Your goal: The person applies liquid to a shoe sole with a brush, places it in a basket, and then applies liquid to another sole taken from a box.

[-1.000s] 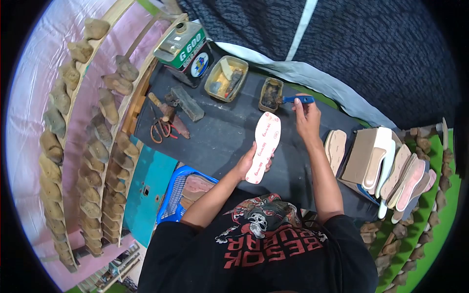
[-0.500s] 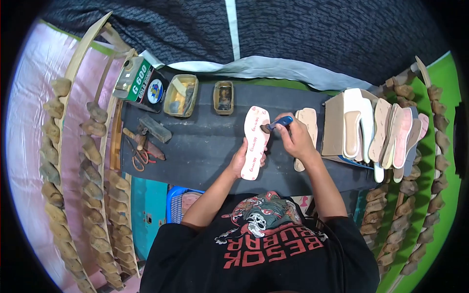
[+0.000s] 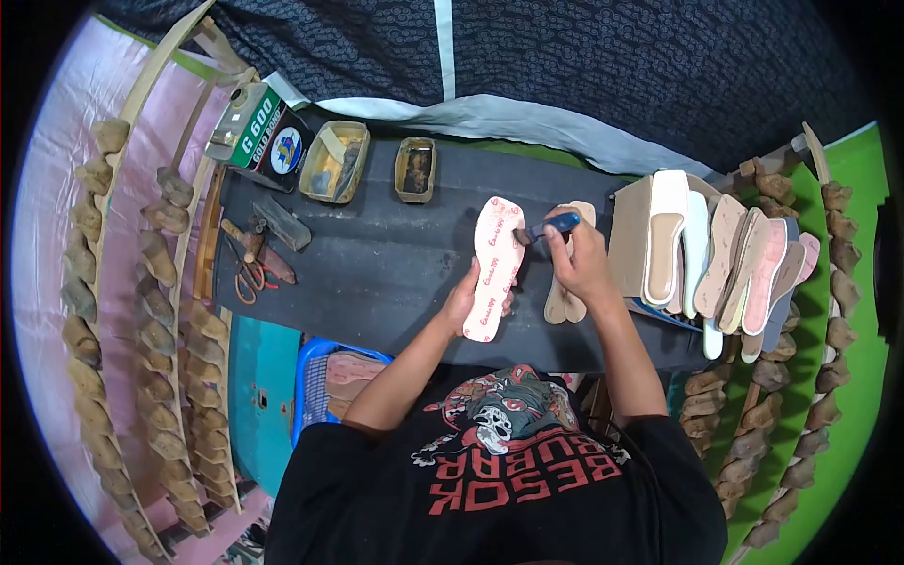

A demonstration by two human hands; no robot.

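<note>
My left hand (image 3: 461, 299) holds a pale insole (image 3: 497, 268) with red printed lettering, gripping its lower part from the left edge with fingertips showing on the right. My right hand (image 3: 582, 264) is closed around the blue handle of a brush (image 3: 548, 229). The dark bristles meet the insole near its upper right edge. Beyond my right hand, tan insoles (image 3: 565, 303) lie on the dark table, partly hidden by the hand.
Two tubs, one larger (image 3: 335, 162) and one smaller (image 3: 415, 169), stand at the back beside a G 600 can (image 3: 259, 139). A hammer (image 3: 252, 245) and scissors (image 3: 249, 281) lie left. Several insoles fill a cardboard box (image 3: 631, 240) at right. Wooden shoe lasts (image 3: 85, 221) line side racks.
The brush has moved toward the insole's upper right edge, and its handle is lower and flatter. The insole is tilted slightly differently. The whole view has shifted a little.
</note>
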